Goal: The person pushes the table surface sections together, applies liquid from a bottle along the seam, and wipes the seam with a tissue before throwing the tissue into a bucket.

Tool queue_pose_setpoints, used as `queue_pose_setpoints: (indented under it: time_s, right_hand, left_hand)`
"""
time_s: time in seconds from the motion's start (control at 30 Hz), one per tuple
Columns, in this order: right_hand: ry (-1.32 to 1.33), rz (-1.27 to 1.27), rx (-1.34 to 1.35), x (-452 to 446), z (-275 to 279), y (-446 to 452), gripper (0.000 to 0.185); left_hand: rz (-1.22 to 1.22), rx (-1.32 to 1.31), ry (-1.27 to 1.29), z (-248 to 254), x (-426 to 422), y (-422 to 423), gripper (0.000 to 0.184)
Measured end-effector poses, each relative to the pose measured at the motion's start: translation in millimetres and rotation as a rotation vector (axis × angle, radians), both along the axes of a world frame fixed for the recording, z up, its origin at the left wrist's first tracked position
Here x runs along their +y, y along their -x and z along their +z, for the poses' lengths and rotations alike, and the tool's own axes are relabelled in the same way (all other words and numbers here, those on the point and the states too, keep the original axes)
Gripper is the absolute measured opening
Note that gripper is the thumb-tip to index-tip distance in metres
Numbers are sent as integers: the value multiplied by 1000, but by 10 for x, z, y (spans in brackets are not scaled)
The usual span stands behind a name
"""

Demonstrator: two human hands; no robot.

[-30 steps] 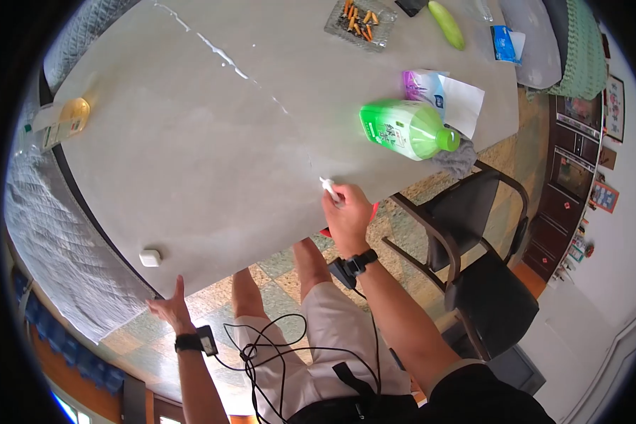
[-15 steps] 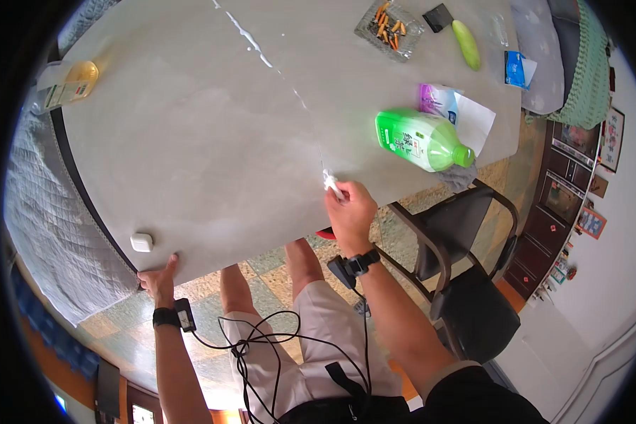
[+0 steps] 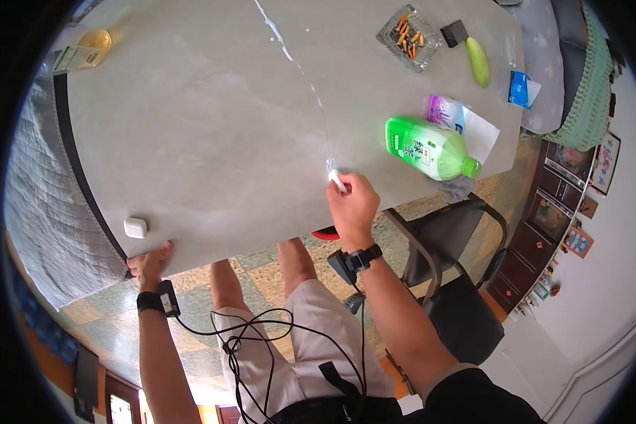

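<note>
My right hand [image 3: 353,206] pinches a small white wad [image 3: 336,181], which looks like tissue, and presses it on the grey tabletop [image 3: 212,134] near the front edge. From the wad a thin streak of white liquid [image 3: 275,30] runs away to the far edge, thicker and with drops at its far part. At the front left corner of the table rests my left hand [image 3: 147,268], its thumb spread on top and the other fingers at the corner, partly hidden. A white earbud case [image 3: 136,227] lies just beyond it.
Right of my right hand lie a green tea bottle [image 3: 431,150], a tissue pack [image 3: 479,131] and a grey cloth [image 3: 456,187]. Further off are an ashtray [image 3: 408,39] with butts, a black box [image 3: 454,33] and a green cucumber-like vegetable [image 3: 478,62]. A black chair [image 3: 445,240] stands close; cables [image 3: 261,325] hang over my lap.
The view has shifted slightly. My right hand stays pinched on the white wad at the near end of the streak; the wad's loose tip shows less. My left hand stays at the corner.
</note>
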State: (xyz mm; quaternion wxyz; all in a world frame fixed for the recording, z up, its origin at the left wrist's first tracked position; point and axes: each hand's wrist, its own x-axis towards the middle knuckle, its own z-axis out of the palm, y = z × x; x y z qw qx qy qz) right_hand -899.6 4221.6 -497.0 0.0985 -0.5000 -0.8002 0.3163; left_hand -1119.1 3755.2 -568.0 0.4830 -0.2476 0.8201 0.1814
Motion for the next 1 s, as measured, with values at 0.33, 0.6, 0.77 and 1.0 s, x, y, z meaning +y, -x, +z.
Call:
queue_pose_setpoints:
  time_s: [0.33,0.6,0.77,1.0]
  right_hand:
    - [39,11,-49,10,13,-75,16]
    - [-57,12,85,180,68,80,15]
    - [-135,173,90,429,88,122,17]
    - [-6,211,77,121,71,-153,19]
  left_hand:
    - [5,128,93,68,135,-76,91]
    - [-56,443,283,90,123,-335,132]
    - [-48,615,428,697,982,-841,95]
    - [-44,225,-450,1111,2475,-440,38]
